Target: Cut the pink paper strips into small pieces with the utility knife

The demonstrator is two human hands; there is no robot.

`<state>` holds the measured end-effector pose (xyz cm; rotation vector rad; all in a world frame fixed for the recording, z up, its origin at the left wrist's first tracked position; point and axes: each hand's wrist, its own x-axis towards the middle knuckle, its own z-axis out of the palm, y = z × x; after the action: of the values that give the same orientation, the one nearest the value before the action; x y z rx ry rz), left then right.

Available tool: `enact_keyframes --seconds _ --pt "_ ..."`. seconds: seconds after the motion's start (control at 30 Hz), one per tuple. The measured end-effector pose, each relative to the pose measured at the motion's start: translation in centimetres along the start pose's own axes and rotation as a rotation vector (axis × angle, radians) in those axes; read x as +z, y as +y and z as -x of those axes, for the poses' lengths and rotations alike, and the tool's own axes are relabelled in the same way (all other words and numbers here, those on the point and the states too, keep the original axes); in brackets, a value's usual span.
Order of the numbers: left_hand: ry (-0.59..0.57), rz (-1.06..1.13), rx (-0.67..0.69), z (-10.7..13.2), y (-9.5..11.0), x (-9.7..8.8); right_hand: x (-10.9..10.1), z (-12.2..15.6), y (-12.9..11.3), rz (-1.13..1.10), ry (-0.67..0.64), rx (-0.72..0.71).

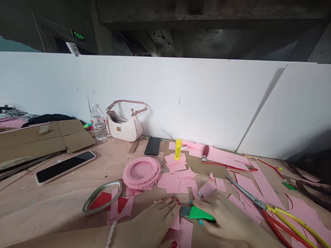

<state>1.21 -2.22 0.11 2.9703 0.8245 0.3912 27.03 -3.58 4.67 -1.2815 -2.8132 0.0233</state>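
My left hand lies flat, fingers stretched out, pressing on pink paper at the front of the table. Beside its fingertips is the flat grey metal blade of a green-handled cutter. My right hand is closed around that green handle, which has a toothed edge. The blade rests at the paper, close to my left fingers. Further up, a stack of round pink paper pieces with zigzag rims sits among loose pink squares.
Large scissors with red and yellow handles lie at right. A yellow glue stick stands upright behind the paper. Tape roll, phones, a water bottle, a white handbag and cardboard are leftward. A white partition rises behind.
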Motion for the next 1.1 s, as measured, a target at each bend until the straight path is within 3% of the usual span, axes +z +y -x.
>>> enact_keyframes --seconds 0.1,0.27,0.4,0.6,0.7,0.9,1.1 --pt "-0.04 0.013 0.027 0.0 0.0 0.2 0.1 -0.1 -0.1 0.017 -0.002 0.003" --pt "-0.059 -0.037 -0.045 -0.7 0.4 -0.1 0.8 -0.1 -0.4 0.072 0.007 0.067" --pt "-0.13 -0.087 -0.123 -1.0 1.0 -1.3 1.3 0.0 -0.2 0.113 0.022 0.091" --pt "-0.238 -0.031 -0.092 -0.9 1.6 -3.7 0.8 -0.2 -0.1 0.11 -0.004 0.082" --pt "-0.274 0.003 -0.123 -0.8 1.7 -4.1 0.9 -0.2 0.2 0.117 -0.004 0.083" --pt "-0.152 -0.012 -0.151 -0.2 1.2 -2.5 1.1 0.4 1.4 0.099 0.024 0.026" --pt "-0.124 -0.042 -0.128 0.0 1.1 -2.0 0.7 0.6 2.0 0.103 -0.045 0.001"
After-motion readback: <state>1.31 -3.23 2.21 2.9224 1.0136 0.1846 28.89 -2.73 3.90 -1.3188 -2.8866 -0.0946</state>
